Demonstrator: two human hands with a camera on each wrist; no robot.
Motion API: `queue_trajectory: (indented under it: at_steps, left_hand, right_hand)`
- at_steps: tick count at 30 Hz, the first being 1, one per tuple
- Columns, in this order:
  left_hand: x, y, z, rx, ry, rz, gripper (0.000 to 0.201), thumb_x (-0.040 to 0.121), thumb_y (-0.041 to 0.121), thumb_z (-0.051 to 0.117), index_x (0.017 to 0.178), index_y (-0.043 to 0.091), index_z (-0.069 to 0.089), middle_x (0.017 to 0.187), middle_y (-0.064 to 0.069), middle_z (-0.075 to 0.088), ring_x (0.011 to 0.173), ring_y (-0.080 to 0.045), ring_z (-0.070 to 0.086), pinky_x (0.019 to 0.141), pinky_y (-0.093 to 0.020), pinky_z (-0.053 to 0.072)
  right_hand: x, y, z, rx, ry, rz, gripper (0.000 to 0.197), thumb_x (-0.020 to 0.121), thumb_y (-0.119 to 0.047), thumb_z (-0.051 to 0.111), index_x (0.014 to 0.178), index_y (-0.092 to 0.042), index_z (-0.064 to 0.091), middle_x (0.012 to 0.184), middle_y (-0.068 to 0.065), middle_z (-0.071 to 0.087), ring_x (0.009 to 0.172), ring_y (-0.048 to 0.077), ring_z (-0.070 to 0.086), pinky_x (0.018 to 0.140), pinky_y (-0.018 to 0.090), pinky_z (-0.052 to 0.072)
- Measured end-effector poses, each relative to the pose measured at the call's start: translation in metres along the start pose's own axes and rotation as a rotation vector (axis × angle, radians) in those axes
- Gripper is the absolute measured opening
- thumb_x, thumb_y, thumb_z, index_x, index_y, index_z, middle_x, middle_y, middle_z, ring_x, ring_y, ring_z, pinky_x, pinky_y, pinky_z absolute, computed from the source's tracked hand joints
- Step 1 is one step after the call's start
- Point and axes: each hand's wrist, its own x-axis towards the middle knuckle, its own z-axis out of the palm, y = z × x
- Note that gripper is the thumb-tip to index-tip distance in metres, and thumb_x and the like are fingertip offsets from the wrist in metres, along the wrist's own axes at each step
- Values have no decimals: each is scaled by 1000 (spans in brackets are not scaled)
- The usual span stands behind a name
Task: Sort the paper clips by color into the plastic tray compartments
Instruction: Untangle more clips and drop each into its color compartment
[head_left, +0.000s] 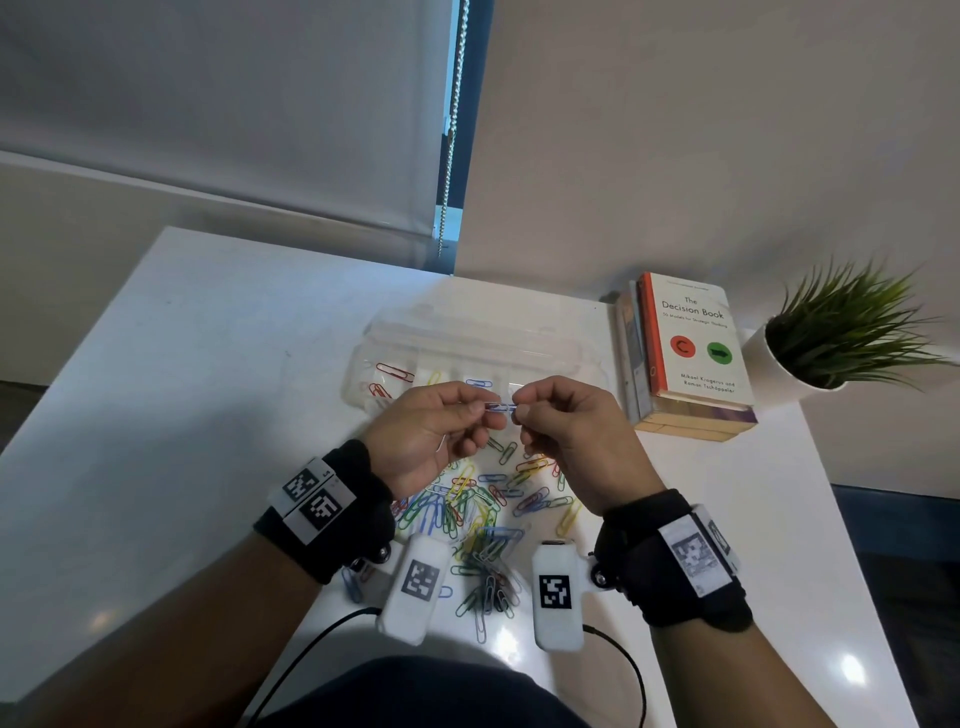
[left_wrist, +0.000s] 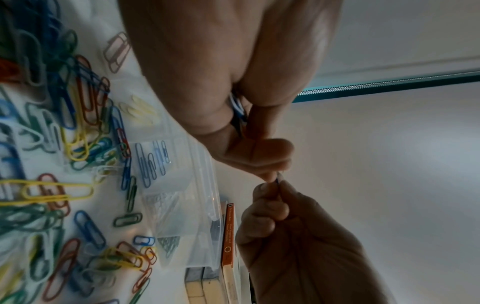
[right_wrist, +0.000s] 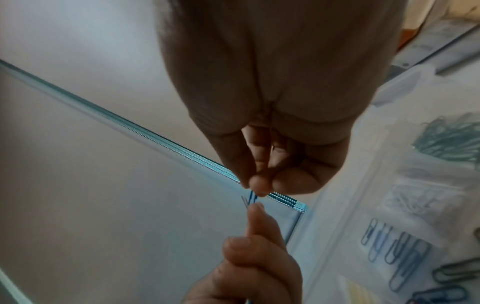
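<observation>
Both hands hover above a mixed-colour pile of paper clips (head_left: 483, 514) on the white table. Between them they pinch a blue paper clip (head_left: 501, 407): my left hand (head_left: 485, 411) holds its left end and my right hand (head_left: 519, 411) its right end. The right wrist view shows the blue paper clip (right_wrist: 252, 197) between both sets of fingertips. More blue wire (left_wrist: 237, 109) sits deeper inside my left hand. Behind the hands lies the clear plastic tray (head_left: 576, 364), with red clips (head_left: 389, 375), yellow clips (head_left: 434, 376) and blue clips (head_left: 478, 383) in separate compartments. Its white clips (right_wrist: 405, 202) and green clips (right_wrist: 451, 142) fill further compartments.
A stack of books (head_left: 685, 358) lies right of the tray, with a potted plant (head_left: 841, 332) beyond it. The table's right edge (head_left: 831, 519) drops to a dark floor. Cables trail from the wrist cameras near my body.
</observation>
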Motion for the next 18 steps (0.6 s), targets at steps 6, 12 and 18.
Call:
queue_trajectory:
  at_steps: [6,12,18]
  left_hand:
    - [-3,3,5,43,-34,-16,14,96,-4,45,89,5,54,72,-11,64,49,-10,51,43,-16,38]
    - [-3,5,6,44,-59,-61,13,95,-2,46,85,5,52,66,-7,61,47,-8,47,38,-14,33]
    - [-4,4,4,-35,-108,-172,15,95,1,42,82,4,50,63,-6,56,43,-6,41,33,-11,26]
  right_hand:
    - [-1,1,3,96,8,-14,13,89,5,55,85,-2,64,70,11,61,55,19,51,55,29,44]
    - [-2,4,7,145,37,-18,10,91,1,54,83,-2,60,69,12,63,55,21,50,53,29,43]
    - [-4,6,9,124,57,-47,11,91,2,55,81,-2,58,69,12,63,56,21,52,54,29,45]
